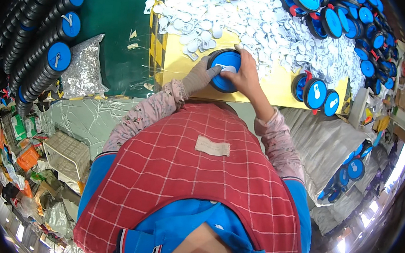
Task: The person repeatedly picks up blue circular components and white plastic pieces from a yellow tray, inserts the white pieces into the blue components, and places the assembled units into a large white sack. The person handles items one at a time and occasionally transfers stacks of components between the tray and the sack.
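A blue wheel with a black rim (223, 84) is held between my hands over the yellow board, its blue face up. My left hand (198, 79), in a grey glove, is closed round the left of the rim with the thumb over the face. My bare right hand (247, 75) grips the right side, its thumb against a white key-shaped plastic piece (227, 69) on the face. The fingers under the wheel are hidden. Just beyond lies a wide heap of similar white plastic pieces (192, 27).
Several blue wheels (316, 90) with white pieces stand at the board's right edge; more wheels (332, 22) are piled behind. Long stacks of wheels (59, 57) line the left. A clear bag of small metal parts (86, 65) lies on the green surface (119, 27). A crate (67, 153) is lower left.
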Demonstrator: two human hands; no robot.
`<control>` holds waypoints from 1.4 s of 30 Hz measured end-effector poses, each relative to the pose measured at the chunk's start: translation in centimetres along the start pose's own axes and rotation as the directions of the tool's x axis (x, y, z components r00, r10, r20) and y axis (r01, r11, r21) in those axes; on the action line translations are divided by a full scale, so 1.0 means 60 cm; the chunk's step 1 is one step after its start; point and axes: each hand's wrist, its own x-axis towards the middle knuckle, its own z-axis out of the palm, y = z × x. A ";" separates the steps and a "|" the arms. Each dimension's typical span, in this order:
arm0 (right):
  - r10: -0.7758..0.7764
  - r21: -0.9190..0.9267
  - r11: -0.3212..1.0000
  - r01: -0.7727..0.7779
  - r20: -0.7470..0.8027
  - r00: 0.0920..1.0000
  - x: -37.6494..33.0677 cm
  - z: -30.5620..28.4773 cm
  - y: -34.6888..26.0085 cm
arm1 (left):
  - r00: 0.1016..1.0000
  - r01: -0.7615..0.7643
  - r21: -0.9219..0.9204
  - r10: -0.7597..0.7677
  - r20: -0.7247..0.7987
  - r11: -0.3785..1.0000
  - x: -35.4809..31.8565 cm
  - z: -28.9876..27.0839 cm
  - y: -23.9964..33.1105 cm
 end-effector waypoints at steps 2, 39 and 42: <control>0.077 -0.059 0.996 -0.069 0.163 0.984 0.032 -0.011 0.001 | 1.000 -0.019 0.090 0.021 -0.021 0.996 -0.011 -0.005 0.022; -0.221 -0.060 0.975 0.214 -0.161 0.962 -0.043 -0.016 -0.016 | 0.922 -0.387 0.315 0.372 0.108 0.867 0.090 -0.021 0.001; -0.182 -0.076 0.982 0.171 -0.184 0.966 -0.045 0.019 -0.014 | 0.966 -0.244 0.021 0.241 0.091 0.970 0.066 -0.023 -0.027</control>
